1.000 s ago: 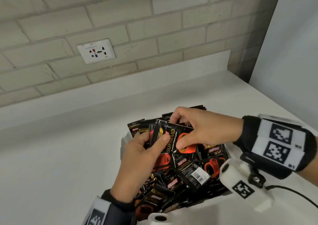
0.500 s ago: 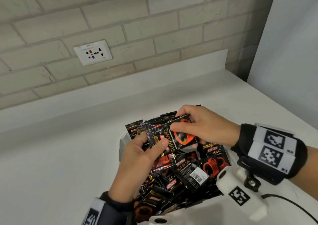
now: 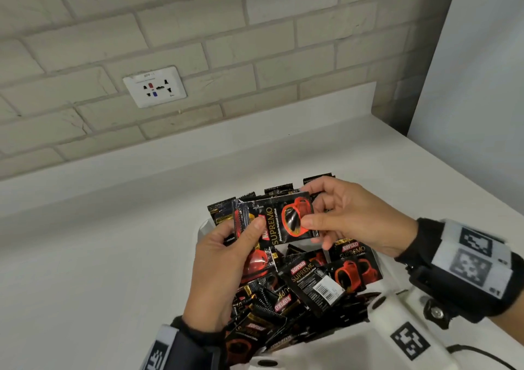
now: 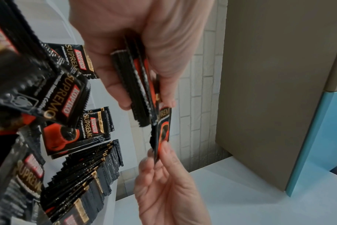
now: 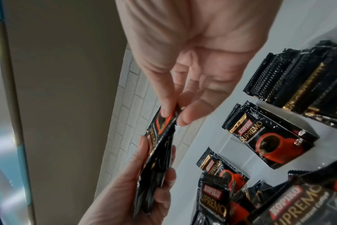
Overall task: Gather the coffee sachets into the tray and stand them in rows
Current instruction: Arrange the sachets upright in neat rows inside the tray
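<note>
Sachets (image 3: 286, 290) heap in the tray (image 3: 203, 227) near the desk's (image 3: 113, 256) front edge. My left hand (image 3: 226, 259) grips a stack; my right hand (image 3: 354, 216) pinches its front sachet (image 3: 279, 219). Only my wrist views show upright rows (image 4: 83, 172).

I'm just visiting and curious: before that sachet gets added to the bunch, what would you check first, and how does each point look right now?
1. Right hand pinches the top sachet at its cup end: ok.
2. Left hand holds the bunch, thumb across the front: ok.
3. Top sachet lined up with the bunch: not ok, it sticks out toward the right hand.
4. A standing row is already in the tray: ok.
5. All sachets standing: not ok, the loose pile lies jumbled.
6. Space left in the tray for another row: cannot tell.
</note>
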